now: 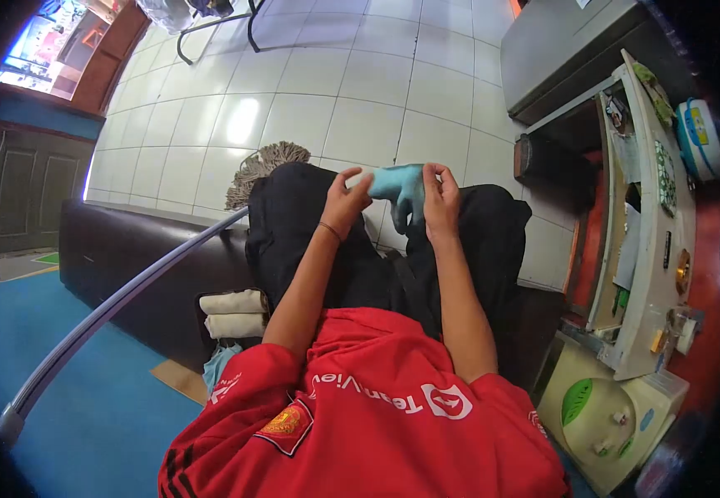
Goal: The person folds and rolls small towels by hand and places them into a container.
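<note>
Blue glove [396, 181] between both hands [348, 202], pinched at each side.

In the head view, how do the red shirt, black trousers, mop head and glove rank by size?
1. Red shirt
2. Black trousers
Mop head and glove: too close to rank, both partly hidden.

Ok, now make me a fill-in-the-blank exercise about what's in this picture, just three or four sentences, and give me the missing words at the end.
1. The left hand and right hand hold a teal ____ between them.
2. The colour of the shirt is mainly ____.
3. The long pole is on the person's ____ side.
4. The stringy mop head lies on the tiled ____.

Missing words: glove; red; left; floor.
</note>
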A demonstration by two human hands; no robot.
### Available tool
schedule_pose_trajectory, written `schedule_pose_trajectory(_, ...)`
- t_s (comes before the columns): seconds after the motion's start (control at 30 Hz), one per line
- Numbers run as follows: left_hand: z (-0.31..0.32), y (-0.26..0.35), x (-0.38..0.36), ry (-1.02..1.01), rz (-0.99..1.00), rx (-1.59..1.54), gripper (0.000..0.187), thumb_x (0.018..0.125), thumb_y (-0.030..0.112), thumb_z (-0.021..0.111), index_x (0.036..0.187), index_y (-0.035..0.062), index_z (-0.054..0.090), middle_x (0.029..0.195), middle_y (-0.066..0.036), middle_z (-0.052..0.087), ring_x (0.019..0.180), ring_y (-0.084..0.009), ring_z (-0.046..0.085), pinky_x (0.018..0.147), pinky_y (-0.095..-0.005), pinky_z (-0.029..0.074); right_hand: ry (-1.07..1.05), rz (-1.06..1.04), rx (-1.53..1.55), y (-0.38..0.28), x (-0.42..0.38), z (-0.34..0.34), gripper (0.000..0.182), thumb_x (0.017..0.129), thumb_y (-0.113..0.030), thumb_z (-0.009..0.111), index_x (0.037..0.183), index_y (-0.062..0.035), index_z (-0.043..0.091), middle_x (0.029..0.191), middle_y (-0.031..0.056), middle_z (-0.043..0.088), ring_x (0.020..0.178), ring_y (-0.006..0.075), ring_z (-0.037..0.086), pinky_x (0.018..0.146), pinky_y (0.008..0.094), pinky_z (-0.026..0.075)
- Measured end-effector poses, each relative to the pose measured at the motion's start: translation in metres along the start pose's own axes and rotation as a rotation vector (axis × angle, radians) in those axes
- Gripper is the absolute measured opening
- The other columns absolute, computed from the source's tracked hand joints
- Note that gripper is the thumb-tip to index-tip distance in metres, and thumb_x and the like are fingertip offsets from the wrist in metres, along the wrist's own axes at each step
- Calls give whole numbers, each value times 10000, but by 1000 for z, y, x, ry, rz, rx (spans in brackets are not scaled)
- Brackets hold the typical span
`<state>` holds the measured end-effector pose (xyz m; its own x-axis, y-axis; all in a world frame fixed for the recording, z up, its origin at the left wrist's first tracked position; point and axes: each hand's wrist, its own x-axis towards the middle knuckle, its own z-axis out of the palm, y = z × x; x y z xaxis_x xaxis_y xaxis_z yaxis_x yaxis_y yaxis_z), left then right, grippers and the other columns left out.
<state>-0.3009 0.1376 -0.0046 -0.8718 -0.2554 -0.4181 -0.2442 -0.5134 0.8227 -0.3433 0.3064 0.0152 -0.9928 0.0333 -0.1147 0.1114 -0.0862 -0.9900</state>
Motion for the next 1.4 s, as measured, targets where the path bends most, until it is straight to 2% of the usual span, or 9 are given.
schedule_pose_trajectory(0.23, 4, 6, -2, -65, 467, 149, 428, 778, -66, 675, 1156, 6, 486, 909, -108, 668, 821, -136, 634, 736, -246, 505, 60, -167, -6, -6, 1, -7, 207, 908, -233, 605, 914, -27, 588, 683, -19, 553, 601, 58, 484, 572, 216, 405)
schedule_pose_trajectory(0.3, 4, 7, -3, -42, 488, 204, 422, 788, -55, 673, 1160, 12, 487, 917, -100, 665, 841, -129, 627, 745, -242, 497, 90, -392, -237, -19, -4, -7, 194, 900, -207, 613, 918, -16, 588, 735, 31, 608, 657, 106, 575, 639, 245, 462)
schedule_pose_trajectory(0.4, 3, 6, -6, 11, 527, 251, 397, 807, -49, 657, 1161, 16, 489, 924, -89, 662, 859, -120, 619, 755, -236, 489, 79, -309, -288, -17, -6, -3, 210, 900, -219, 611, 925, -12, 585, 774, 72, 639, 710, 141, 625, 666, 273, 484)
schedule_pose_trajectory(0.53, 2, 7, -5, 50, 573, 216, 339, 837, -59, 608, 1151, 13, 502, 941, -84, 656, 871, -123, 616, 767, -234, 485, 96, -391, -305, -22, -7, 0, 175, 906, -183, 594, 931, -11, 578, 756, 21, 587, 651, 73, 514, 605, 228, 427)
schedule_pose_trajectory(0.73, 1, 3, -3, 27, 664, 338, 312, 888, 3, 571, 1189, 20, 489, 988, -88, 634, 912, -121, 593, 789, -246, 476, 105, -298, -334, -9, -5, -4, 213, 908, -240, 596, 920, -28, 573, 717, 43, 583, 625, 118, 540, 584, 259, 440)
schedule_pose_trajectory(0.97, 1, 5, -7, -18, 518, 248, 392, 906, 95, 585, 1261, 50, 426, 980, -75, 615, 923, -115, 580, 779, -260, 478, -26, -255, -158, -4, -2, -4, 213, 921, -240, 581, 930, -28, 574, 737, -1, 569, 636, 73, 505, 575, 229, 415)
schedule_pose_trajectory(1.13, 5, 5, -11, -193, -209, 237, 606, 873, 194, 650, 1369, 84, 319, 1034, -79, 596, 982, -169, 574, 822, -284, 476, -14, 204, 510, -2, 3, -7, 157, 924, -219, 585, 931, -62, 577, 770, -15, 555, 673, 62, 509, 608, 213, 425)
schedule_pose_trajectory(1.27, 14, -7, -17, -425, 8, 314, 770, 798, 146, 730, 1394, 63, 249, 1090, -149, 614, 1013, -200, 574, 841, -309, 455, -12, 248, 639, -6, 4, -16, 140, 924, -205, 580, 944, -66, 580, 853, 14, 602, 781, 105, 569, 686, 251, 473)
schedule_pose_trajectory(1.4, 12, -11, -12, -389, 201, 431, 611, 805, 114, 715, 1315, 38, 388, 1025, -131, 618, 930, -162, 594, 798, -277, 470, -24, 253, 657, -3, 4, -16, 135, 916, -193, 590, 976, -73, 571, 900, 28, 613, 844, 124, 574, 751, 278, 474)
